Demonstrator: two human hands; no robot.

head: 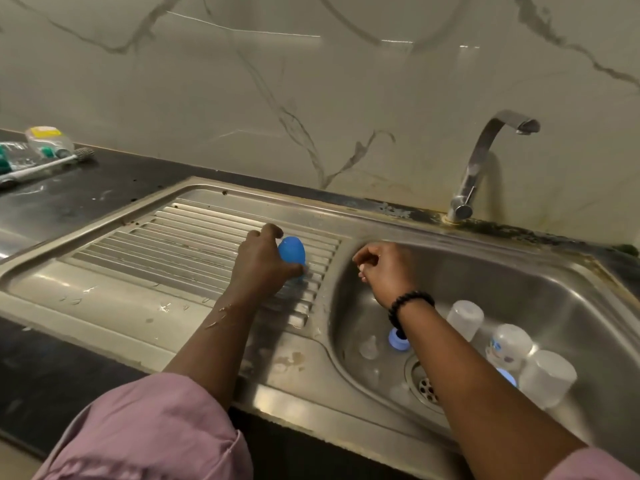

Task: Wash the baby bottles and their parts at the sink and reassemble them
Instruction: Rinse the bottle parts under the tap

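My left hand (263, 265) grips a baby bottle with a blue cap (292, 249), standing it on the ribbed steel drainboard (180, 237). My right hand (384, 268) hovers over the left edge of the sink basin (571, 306), fingers loosely curled, holding nothing. In the basin lie two clear bottles (465, 319) (509, 344), a clear cap (549, 375), a blue collar ring (398, 338) and clear nipples (369, 346). Another blue part (506, 375) shows beside my right forearm.
A steel tap (485, 161) rises behind the basin, no water running. The drain (426, 386) sits at the basin's front. On the dark counter at far left lie a bottle brush (52, 164) and a clear detergent bottle (48, 140).
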